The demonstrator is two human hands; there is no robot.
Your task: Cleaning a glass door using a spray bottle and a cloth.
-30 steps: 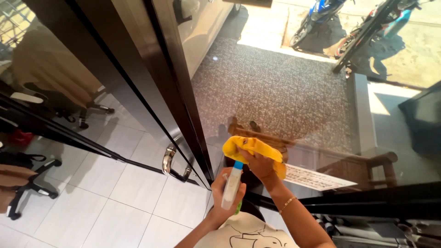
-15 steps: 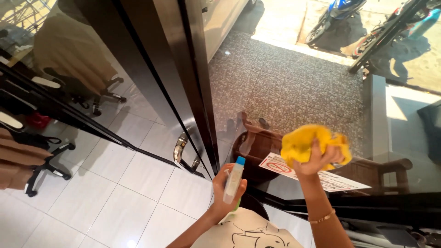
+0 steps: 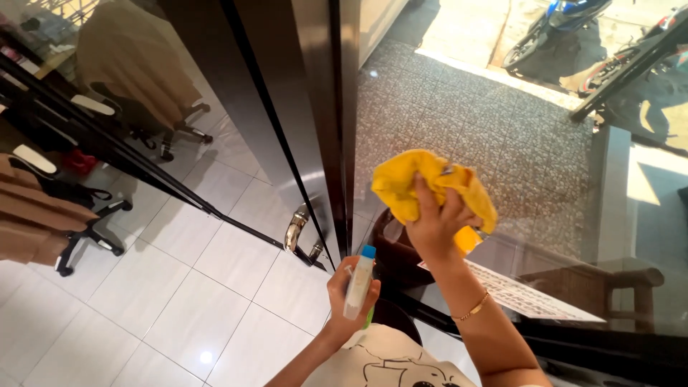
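while pressed to the glass door (image 3: 545,179): right hand (image 3: 433,229) bunches one yellow cloth (image 3: 430,188), beside the dark door frame (image 3: 326,122)
left hand (image 3: 347,301): wrapped around one white spray bottle (image 3: 359,281)
open room: white tiled floor (image 3: 143,301) leftward

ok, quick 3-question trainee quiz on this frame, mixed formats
1. True or false: the right hand presses a yellow cloth against the glass door.
2. What does the left hand hold? A) sponge B) spray bottle C) brush
3. Fill in: outside, beyond the glass, stands a wooden ____.

Key: 1 true; 2 B; 3 bench
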